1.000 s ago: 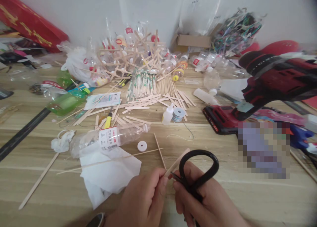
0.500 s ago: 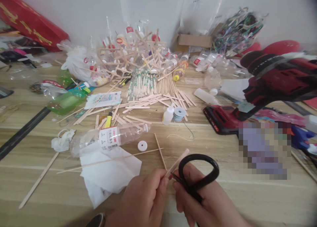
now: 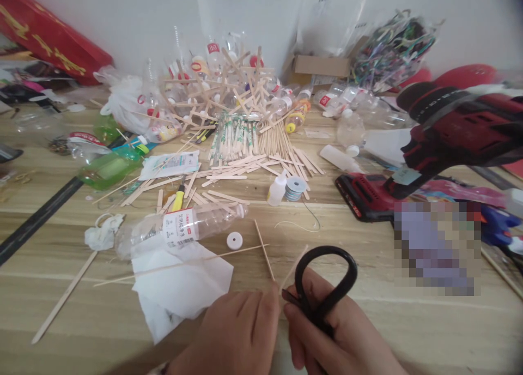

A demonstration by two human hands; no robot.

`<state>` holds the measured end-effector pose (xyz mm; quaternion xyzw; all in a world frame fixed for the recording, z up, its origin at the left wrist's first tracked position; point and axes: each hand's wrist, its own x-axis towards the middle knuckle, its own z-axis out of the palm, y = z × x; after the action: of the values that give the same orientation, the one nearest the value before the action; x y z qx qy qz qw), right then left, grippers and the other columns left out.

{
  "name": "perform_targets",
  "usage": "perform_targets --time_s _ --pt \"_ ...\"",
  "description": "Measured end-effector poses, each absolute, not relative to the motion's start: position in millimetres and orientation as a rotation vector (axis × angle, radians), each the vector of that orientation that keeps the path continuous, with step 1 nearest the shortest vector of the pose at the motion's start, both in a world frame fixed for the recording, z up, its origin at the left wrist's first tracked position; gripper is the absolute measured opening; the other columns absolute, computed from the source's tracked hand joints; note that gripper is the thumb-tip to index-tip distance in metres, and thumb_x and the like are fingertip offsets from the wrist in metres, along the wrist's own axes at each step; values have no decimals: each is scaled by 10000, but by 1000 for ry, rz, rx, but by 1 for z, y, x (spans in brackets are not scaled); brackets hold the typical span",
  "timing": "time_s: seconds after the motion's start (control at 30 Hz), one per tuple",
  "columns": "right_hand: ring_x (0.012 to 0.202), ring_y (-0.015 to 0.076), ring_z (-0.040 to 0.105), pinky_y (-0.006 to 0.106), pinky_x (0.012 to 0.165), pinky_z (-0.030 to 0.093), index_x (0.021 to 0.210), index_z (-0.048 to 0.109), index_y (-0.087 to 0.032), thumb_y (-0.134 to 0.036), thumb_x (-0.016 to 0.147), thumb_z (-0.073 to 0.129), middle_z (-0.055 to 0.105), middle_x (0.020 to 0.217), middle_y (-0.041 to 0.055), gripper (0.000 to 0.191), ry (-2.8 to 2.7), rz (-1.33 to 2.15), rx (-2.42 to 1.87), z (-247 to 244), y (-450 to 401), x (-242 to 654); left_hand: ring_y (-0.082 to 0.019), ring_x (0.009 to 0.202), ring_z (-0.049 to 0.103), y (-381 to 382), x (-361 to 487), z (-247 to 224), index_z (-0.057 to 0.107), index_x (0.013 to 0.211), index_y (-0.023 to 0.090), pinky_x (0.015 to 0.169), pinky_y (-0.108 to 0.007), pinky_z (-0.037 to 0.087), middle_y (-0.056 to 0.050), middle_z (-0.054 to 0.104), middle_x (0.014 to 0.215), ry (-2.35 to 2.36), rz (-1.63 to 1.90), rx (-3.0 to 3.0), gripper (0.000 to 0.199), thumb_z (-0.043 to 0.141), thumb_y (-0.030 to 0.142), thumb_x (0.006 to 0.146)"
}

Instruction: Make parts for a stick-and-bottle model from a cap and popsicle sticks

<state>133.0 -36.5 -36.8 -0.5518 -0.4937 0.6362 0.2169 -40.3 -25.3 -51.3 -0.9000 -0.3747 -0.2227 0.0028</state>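
Close to the table's front edge, my left hand (image 3: 241,326) is closed on a thin wooden craft stick (image 3: 295,265), whose far end slants up and right past my fingertips. My right hand (image 3: 335,331) grips a pair of black-handled scissors (image 3: 327,250) with one handle loop facing away from me. The short exposed metal of the scissors lies right beside the craft stick; whether they touch is unclear. Another narrow stick (image 3: 263,247) lies just beyond my left fingers. To the left are a white drilled bottle cap (image 3: 234,240), a thin skewer (image 3: 180,265) and white paper (image 3: 192,293).
A clear plastic bottle (image 3: 149,230) lies left of centre. A glue bottle (image 3: 277,189) and a wire spool (image 3: 295,188) stand ahead. Heaped sticks (image 3: 237,162) and bottles fill the back. A red cordless drill (image 3: 445,129) is at the right.
My left hand has rolled over, so its back faces up and the craft stick shows its narrow edge instead of its flat face. The scissors have shifted slightly.
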Motion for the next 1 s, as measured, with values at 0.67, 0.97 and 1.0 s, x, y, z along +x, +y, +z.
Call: perform_targets --time_s 0.67,0.97,1.0 --pt "507 191 669 263 439 494 1054 543 -155 -103 990 276 715 676 55 279 -2352 110 -1104 -49 -28 150 -219 683 731 -22 -42 -67 339 1362 85 533 -315 567 -68 757 853 -1095 -655 -3029 397 302 113 968" --pt "333 51 395 141 322 246 965 445 -215 -451 982 394 544 526 -68 242 -1270 1874 -1437 -45 -34 136 -201 634 707 -23 -41 -57 344 1381 52 535 -295 556 -62 738 784 -1073 -679 -2951 416 215 96 988" --pt "330 55 406 147 324 260 972 454 -213 -443 990 378 556 530 -63 243 -1322 1835 -1454 -47 -34 137 -201 644 708 -24 -41 -58 346 1379 55 544 -296 558 -62 738 792 -1078 -677 -2963 413 221 98 988"
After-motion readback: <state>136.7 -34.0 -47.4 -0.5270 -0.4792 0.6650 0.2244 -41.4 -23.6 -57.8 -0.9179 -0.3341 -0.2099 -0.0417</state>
